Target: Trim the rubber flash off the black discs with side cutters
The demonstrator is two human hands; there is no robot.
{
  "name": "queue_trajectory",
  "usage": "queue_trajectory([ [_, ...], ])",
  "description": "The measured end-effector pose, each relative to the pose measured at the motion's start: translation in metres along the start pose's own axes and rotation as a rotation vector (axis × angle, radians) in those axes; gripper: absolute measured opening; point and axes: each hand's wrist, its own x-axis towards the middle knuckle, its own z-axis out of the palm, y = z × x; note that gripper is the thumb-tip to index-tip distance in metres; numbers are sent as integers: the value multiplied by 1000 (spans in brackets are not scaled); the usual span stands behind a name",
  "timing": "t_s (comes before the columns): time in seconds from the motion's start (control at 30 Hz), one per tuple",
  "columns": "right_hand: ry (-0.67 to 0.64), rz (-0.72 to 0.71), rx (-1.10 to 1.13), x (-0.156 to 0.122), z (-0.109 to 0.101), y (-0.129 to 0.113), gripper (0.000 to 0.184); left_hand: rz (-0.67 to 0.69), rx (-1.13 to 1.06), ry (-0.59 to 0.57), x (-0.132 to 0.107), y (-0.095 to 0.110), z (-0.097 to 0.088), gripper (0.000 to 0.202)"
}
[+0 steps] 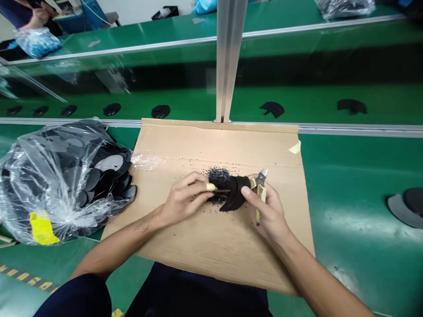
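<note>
Above a cardboard sheet [198, 246], my right hand [269, 211] holds a curved black part [238, 193], thumb on top. The same hand keeps a pair of cutting nippers [261, 187] with pale yellow handles against its palm, jaws pointing away from me. My left hand [188, 196] is closed in a pinch at a thin dark strip [223, 191] on the part's left side. Yellow covering shows on one left fingertip. Whether the strip belongs to the part, I cannot tell. Just behind lies a pile of small black bits [218, 176].
At left, a clear plastic bag [42, 176] spills flat black discs [109, 176]. Several black parts [161, 111] lie along the green belt [194, 103] behind a metal post [228, 66]. Another dark part [410, 207] sits far right. Across the line, a person's hands [39, 15] show.
</note>
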Motion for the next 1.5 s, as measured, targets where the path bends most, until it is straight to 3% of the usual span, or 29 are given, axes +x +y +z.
queue_trajectory([
  [0.07,81,-45,-66,-1,0,4,39,-87,-30,74,-1,-1,-2,2],
  [0.2,116,-59,-135,-4,3,8,35,-281,-231,168,-3,0,-5,15],
  [0.43,182,-94,-170,-5,6,5,30,-262,-294,300,-4,2,-7,19],
  [0.7,-23,-77,-259,-7,10,3,29,-281,-133,169,-10,0,4,14],
  [1.5,-150,-153,-209,-8,10,3,20,-283,-121,157,-14,-3,8,21],
])
